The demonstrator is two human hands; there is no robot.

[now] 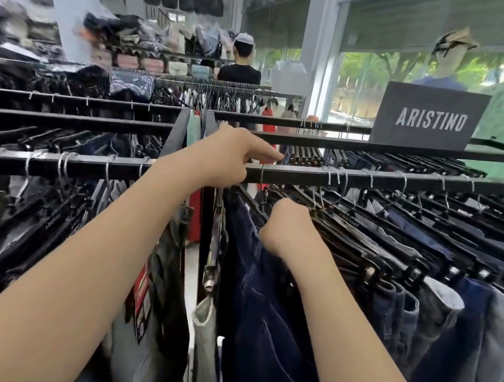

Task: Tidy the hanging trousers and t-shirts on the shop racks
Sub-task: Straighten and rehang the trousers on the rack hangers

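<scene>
The left grip (226, 156) is reaching forward and curling its fingers about the near end of the long black metal rail (380, 180), its forefinger lying along the top; just under that grip a silver wire hook (261, 175) is hanging on the rail. The right grip (288, 227), nearer the body and lower than the left one, is closing into a tight fist on what seems to be the first black plastic clip hanger (332, 225); its fingers are hidden behind the back of the hand, so the exact hold is not showing. The dark navy denim trousers (266, 311) are hanging straight down below the right grip, and further hangers with blue and grey denim are crowding the rail to the right of it; a pair of pale grey trousers (205, 334) is dangling just left of it, below the left grip.

The step in hand is probably seating and spacing this first pair; to do it well, the left grip should be steadying the hook while the right one is sliding the hanger along level, not dragging the cloth; the hooks should all be facing one way and sitting evenly apart, with waistbands square in their clips.
</scene>
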